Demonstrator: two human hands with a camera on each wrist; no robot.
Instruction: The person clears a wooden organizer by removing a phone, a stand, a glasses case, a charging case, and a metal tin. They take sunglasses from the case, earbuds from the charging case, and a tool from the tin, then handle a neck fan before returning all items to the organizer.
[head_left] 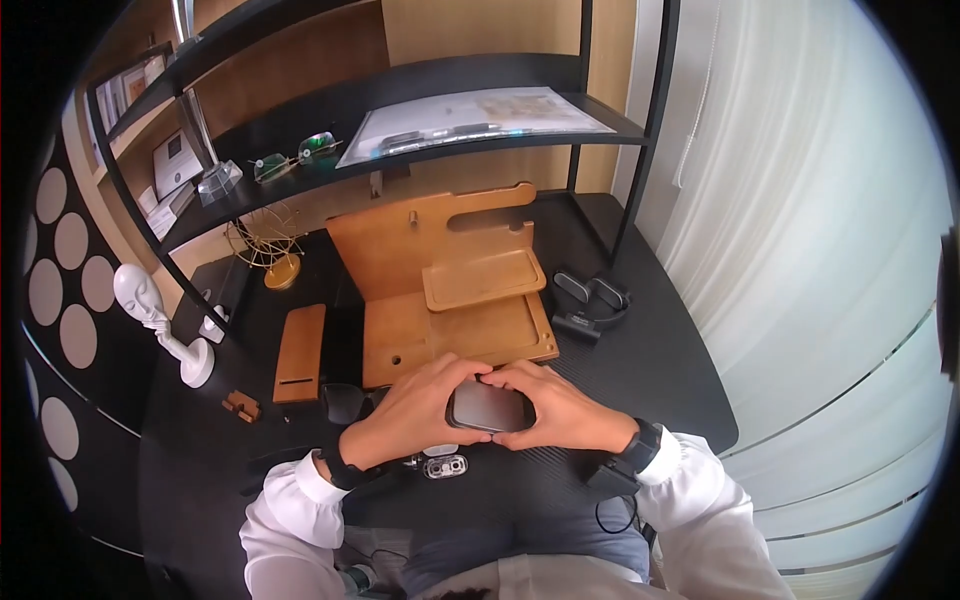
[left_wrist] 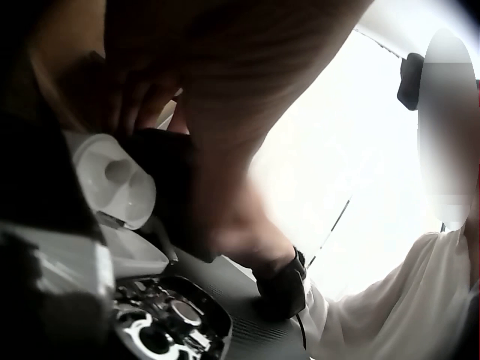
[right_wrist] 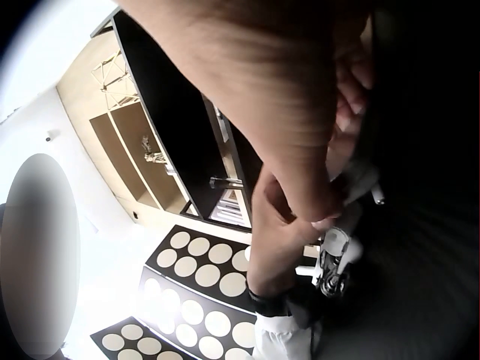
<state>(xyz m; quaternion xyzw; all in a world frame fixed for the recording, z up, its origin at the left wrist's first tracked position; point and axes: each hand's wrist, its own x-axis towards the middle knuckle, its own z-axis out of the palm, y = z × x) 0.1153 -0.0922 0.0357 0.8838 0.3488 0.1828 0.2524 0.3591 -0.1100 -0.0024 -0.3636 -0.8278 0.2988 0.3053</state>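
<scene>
The person's left grip [head_left: 415, 408] and right grip [head_left: 572, 410] both hold a dark, rounded case [head_left: 488, 408] between them, above the near part of the black worktop [head_left: 660, 370]. The case lies with its long axis running left to right across the person's front, its smooth, greyish face turned up toward the head view. Each grip is curled round one end: the left at the left end, the right at the right end, the fingers meeting by the far long side and the thumbs by the near one. Which end is the front cannot be told.

Just nearer the person sits a small clear-and-dark piece [head_left: 445, 467] with round parts. Beyond the hands stands a wooden organizer [head_left: 450, 330], with a flat wooden panel [head_left: 300, 352] to its left. Black headphones [head_left: 606, 300] lie to its right.
</scene>
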